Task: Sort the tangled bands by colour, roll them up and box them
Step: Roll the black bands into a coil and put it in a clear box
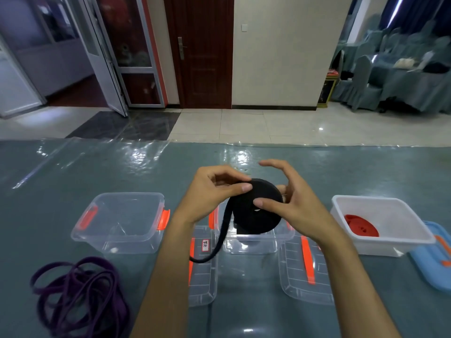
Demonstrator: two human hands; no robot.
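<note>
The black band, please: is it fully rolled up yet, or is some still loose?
Not fully. Most of the black band is wound into a roll held by both hands, but a loose tail hangs down to the clear lid.

I have a single wide-angle view, from the person's head, looking forward and down across the tabletop [73, 167]. It sits close: both forearms enter from the near edge, and the hands fill the centre. The far half takes in the tiled floor [244, 123], a brown door [199, 50] and the wall, bowed by the lens.
</note>
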